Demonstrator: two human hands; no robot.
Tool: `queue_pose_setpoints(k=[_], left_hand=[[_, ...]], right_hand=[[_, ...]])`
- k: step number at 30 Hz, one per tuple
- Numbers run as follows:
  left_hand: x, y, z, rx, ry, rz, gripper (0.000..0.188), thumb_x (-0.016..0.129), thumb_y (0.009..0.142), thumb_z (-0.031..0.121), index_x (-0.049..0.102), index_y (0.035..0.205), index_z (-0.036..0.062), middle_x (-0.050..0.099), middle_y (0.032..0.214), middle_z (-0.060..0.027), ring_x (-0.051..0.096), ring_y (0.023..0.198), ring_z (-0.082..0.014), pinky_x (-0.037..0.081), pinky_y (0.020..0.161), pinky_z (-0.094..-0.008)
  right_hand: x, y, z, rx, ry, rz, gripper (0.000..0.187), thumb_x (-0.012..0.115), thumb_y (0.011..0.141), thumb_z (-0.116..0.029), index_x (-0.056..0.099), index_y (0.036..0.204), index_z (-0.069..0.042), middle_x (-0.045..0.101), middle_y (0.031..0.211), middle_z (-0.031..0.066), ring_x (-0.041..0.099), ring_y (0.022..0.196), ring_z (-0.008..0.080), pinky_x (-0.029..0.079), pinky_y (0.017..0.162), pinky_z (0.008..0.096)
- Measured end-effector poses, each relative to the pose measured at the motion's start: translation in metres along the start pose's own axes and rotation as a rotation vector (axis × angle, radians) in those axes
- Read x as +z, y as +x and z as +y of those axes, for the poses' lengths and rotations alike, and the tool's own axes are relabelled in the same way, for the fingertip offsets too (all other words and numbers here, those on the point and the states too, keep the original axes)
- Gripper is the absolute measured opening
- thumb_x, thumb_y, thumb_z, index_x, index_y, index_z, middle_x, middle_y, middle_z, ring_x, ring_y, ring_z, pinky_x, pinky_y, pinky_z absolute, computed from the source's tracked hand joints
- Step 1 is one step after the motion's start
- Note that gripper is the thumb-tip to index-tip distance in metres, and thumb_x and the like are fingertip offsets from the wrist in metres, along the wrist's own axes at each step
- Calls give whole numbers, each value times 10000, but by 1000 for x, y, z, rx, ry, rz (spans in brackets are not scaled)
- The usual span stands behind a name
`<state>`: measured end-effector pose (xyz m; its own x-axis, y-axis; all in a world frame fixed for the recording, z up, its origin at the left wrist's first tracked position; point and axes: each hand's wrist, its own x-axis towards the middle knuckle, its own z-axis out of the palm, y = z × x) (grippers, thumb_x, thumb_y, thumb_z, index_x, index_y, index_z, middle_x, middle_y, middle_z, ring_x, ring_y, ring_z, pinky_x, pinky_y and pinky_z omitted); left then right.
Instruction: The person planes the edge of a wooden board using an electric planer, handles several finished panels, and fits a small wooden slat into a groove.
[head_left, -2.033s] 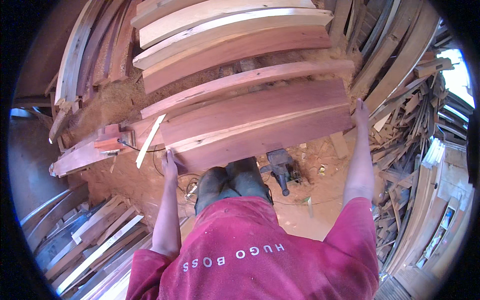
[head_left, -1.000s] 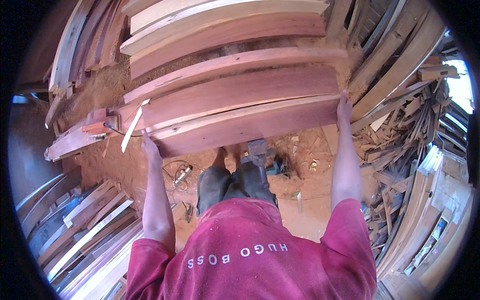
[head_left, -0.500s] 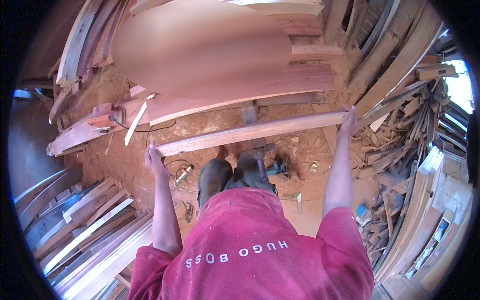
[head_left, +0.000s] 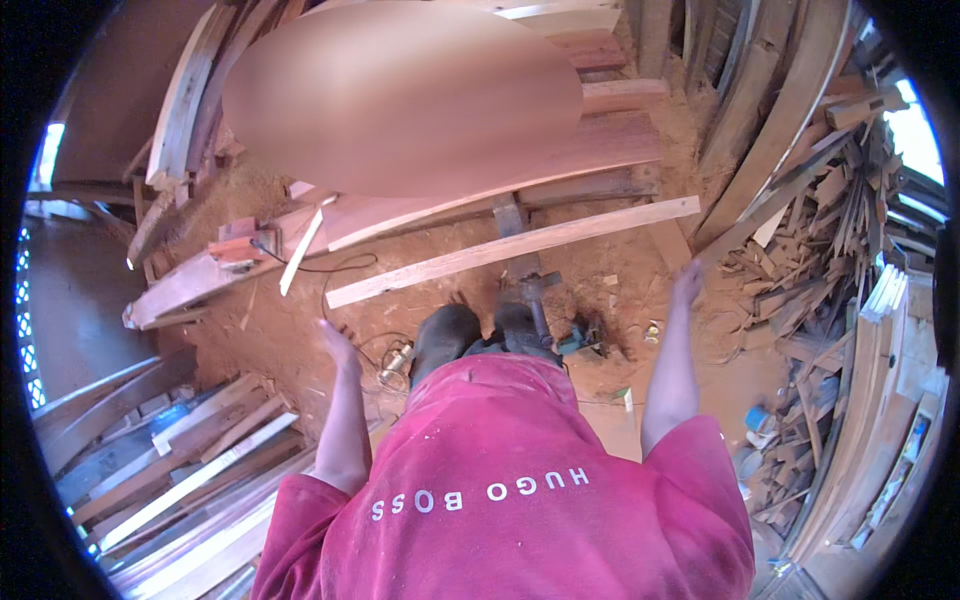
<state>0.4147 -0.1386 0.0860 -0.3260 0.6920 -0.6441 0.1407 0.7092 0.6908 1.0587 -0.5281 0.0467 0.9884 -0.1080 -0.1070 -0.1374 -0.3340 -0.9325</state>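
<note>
A long, pale reddish plank [head_left: 515, 250] lies slanted in front of me, its right end farther away than its left. Beneath its middle passes a dark beam [head_left: 512, 218], which seems to carry it. My left hand [head_left: 338, 342] is off the plank, a little nearer to me than the left end, with fingers stretched out. Short of the right end, my right hand [head_left: 688, 284] is apart from the wood too, its fingers extended and nothing in them. Neither hand touches anything that I can see.
Wide boards [head_left: 590, 150] lie beyond the plank, partly behind a blurred patch. An orange power tool [head_left: 238, 252] with a cord sits on a board at left. A teal tool [head_left: 580, 340] is by my legs. Scrap wood [head_left: 800, 250] heaps up right; stacked planks [head_left: 200, 480] lie left.
Both hands have let go of the plank's ends and drawn back toward me. The plank now rests unheld across the beam.
</note>
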Motion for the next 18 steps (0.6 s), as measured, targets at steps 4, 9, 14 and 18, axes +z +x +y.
queue_pose_setpoints(k=[4,9,14,18], left_hand=[[-138,40,-69,392,789,-295,536,450,995,498,613,977,-12,672,882,-135,620,816,-298,491,772,-443],[-50,31,-73,647,1256,-958,309,592,923,326,702,946,38,712,855,-157,689,882,-299,529,770,-417],[-3,-43,-14,682,1208,-1123,254,629,922,257,692,954,13,683,714,-108,651,669,-214,494,603,-359],[21,7,-38,719,1481,-1457,239,614,929,258,678,957,29,647,677,-75,617,614,-188,478,554,-341]], right_hand=[[17,-187,102,-63,-711,-531,197,604,917,-205,632,884,-12,646,830,54,583,764,177,469,680,320],[-103,-352,150,322,-468,-350,242,615,865,-146,644,650,-42,637,637,127,651,612,217,511,615,396],[-158,-516,101,428,-757,-257,607,528,887,-615,698,795,-39,689,810,188,673,749,354,525,695,462],[-197,-605,45,486,-842,-105,637,483,872,-680,699,881,-80,706,861,153,677,876,341,536,763,457]])
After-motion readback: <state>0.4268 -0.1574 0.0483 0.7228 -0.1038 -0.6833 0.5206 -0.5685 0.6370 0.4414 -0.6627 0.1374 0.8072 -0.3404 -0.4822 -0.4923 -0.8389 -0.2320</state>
